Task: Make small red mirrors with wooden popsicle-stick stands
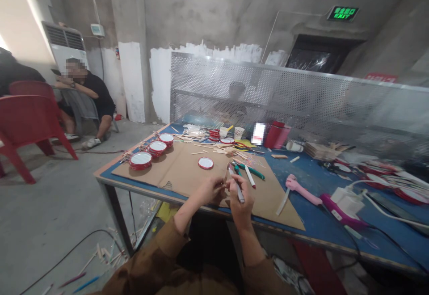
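Over the cardboard sheet (pixel 181 170), near the table's front edge, my left hand (pixel 212 190) is closed, pinching a small thin piece that is too small to name. Close beside it on the right, my right hand (pixel 241 194) is wrapped round a white marker-like pen (pixel 240 193). Just beyond the hands lie green-handled pliers (pixel 256 173) and a white pen with a red end (pixel 250 176). A round red-rimmed white disc (pixel 205 163) lies flat on the cardboard, and stacks of similar discs (pixel 140 160) stand at its left side.
Thin wooden sticks (pixel 221 149) lie scattered behind the hands. A pink glue gun (pixel 303 190) and a purple power strip (pixel 343 212) lie on the right. Cups (pixel 238 132) and a red bottle (pixel 275 135) stand at the back. A person (pixel 92 94) sits at far left.
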A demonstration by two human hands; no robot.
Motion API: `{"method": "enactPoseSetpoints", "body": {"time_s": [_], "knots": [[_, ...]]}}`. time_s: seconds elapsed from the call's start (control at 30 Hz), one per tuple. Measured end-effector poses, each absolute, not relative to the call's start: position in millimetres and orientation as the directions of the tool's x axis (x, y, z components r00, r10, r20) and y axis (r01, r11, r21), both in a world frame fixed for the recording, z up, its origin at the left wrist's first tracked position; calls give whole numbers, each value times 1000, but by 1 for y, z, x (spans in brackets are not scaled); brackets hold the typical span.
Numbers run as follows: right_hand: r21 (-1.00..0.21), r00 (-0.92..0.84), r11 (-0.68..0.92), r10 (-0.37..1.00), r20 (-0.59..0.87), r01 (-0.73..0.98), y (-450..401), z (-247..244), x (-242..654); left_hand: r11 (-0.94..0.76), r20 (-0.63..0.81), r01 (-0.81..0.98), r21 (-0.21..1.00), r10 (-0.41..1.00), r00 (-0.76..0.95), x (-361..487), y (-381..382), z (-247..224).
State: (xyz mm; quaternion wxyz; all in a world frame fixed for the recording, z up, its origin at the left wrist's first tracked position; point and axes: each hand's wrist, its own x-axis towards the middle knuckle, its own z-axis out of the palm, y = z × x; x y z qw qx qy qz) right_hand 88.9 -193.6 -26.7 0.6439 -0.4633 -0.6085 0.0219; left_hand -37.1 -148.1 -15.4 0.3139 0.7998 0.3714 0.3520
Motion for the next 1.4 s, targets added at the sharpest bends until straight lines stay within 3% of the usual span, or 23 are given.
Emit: {"method": "enactPoseSetpoints", "body": {"time_s": [0.6, 0.9, 1.13, 1.4], "knots": [[-643, 293, 578, 585, 756, 503, -192, -30, 89, -519, 326, 405, 752, 828, 457, -38, -149, -14], [-598, 216, 580, 594, 775, 552, -193, -26, 89, -520, 331, 350, 779, 815, 476, -37, -146, -17], [-657, 321, 572, 583, 747, 490, -191, -28, 88, -506, 326, 337, 794, 822, 466, -38, -148, -15], [-599, 250, 569, 574, 780, 563, -191, -29, 89, -502, 326, 302, 811, 815, 479, -37, -150, -11]]}}
